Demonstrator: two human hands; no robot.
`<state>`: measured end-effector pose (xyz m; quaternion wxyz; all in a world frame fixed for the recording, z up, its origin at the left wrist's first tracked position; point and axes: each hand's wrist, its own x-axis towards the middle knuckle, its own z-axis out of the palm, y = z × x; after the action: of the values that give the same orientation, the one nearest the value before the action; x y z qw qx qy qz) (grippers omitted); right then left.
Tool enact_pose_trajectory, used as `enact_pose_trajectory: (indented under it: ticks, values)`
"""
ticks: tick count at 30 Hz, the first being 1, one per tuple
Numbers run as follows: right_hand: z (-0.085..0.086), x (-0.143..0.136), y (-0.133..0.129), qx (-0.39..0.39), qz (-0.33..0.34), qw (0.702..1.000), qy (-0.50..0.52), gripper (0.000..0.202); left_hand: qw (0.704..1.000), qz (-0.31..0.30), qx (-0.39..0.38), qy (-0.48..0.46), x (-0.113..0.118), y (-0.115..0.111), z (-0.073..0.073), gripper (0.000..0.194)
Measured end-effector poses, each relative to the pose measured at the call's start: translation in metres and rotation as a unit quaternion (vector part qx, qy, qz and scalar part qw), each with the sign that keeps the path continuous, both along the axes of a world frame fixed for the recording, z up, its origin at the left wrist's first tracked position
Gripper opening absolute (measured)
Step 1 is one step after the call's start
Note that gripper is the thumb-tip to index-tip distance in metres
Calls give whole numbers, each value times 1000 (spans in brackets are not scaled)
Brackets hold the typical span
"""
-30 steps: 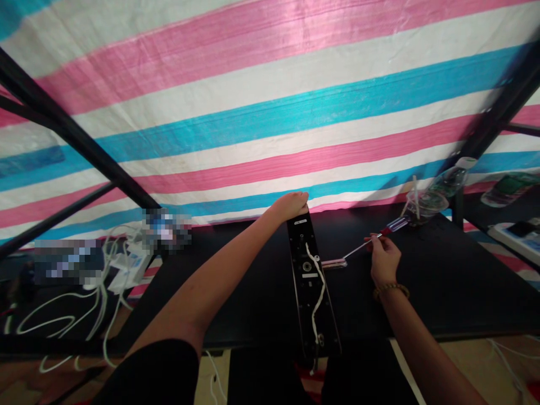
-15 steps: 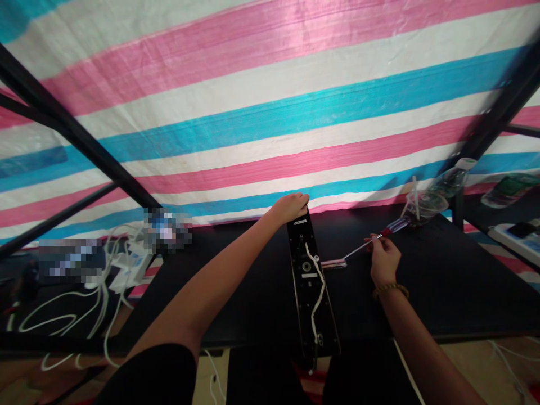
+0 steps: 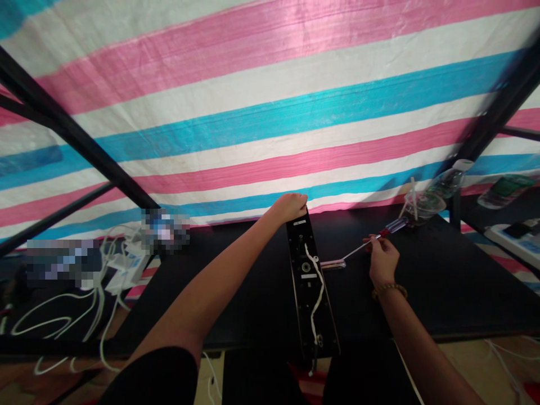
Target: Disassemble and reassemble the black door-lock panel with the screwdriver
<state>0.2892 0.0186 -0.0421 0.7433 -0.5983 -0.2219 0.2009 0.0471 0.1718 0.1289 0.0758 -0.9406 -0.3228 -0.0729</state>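
Observation:
A long, narrow black panel (image 3: 306,301) with small screws and labels leans from the far part of the table to its near edge. A white cable (image 3: 323,287) runs down its face, the lower end hanging past the bottom. My left hand (image 3: 291,208) is closed around the panel's far end. Between the fingers of my right hand (image 3: 383,260) is a screwdriver (image 3: 395,225) with a clear and red handle, its thin shaft slanting down to the left. The tip is by a small, shiny pinkish item (image 3: 333,264) beside the panel; whether they touch I cannot tell.
Behind the black table (image 3: 442,292) hangs a striped sheet (image 3: 270,135). A clear plastic cup (image 3: 424,203) and a bottle (image 3: 451,179) are at the back right, another bottle (image 3: 504,191) beyond the frame post. White cables (image 3: 99,304) tangle at the left.

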Motion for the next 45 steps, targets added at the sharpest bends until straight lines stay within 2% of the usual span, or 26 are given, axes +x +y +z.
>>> enact_pose_trajectory:
  ticks: [9,15,20,24,27,30,33,35,37,39,42,45]
  values:
    - [1,0,0,-1,-1,1000,6,32,992,58,-34,-107,3,2,-8,15]
    - [-2,1,1,-5,-2,1000,11,30,972,75,-75,-211,-6,7,-18,10]
    - [-3,1,2,1,-1,1000,9,28,951,80,-106,-279,-4,8,-25,6]
    - [-1,0,1,-2,-3,1000,-3,29,931,97,-106,-335,-4,11,-19,6]
    - [1,0,0,-8,-3,1000,-5,28,912,128,-90,-380,-24,6,-12,11]
    - [2,1,0,-5,-6,1000,8,28,884,177,-86,-423,-68,-18,-23,12]
    - [1,0,1,-7,-11,1000,11,28,883,224,-138,-390,-116,-64,-54,15]
    - [0,-1,1,-14,-10,1000,14,28,880,262,-199,-342,-138,-99,-78,15]
    - [-1,-1,1,-20,-8,1000,15,27,876,281,-241,-310,-147,-128,-98,14]
    - [-1,-1,0,-23,-7,1000,9,29,885,275,-245,-284,-147,-147,-111,14]
    - [-2,0,-1,-25,-7,1000,-1,31,902,248,-224,-275,-143,-160,-120,16]
    - [-1,2,-2,-22,-10,1000,10,31,901,249,-206,-289,-155,-162,-125,20]
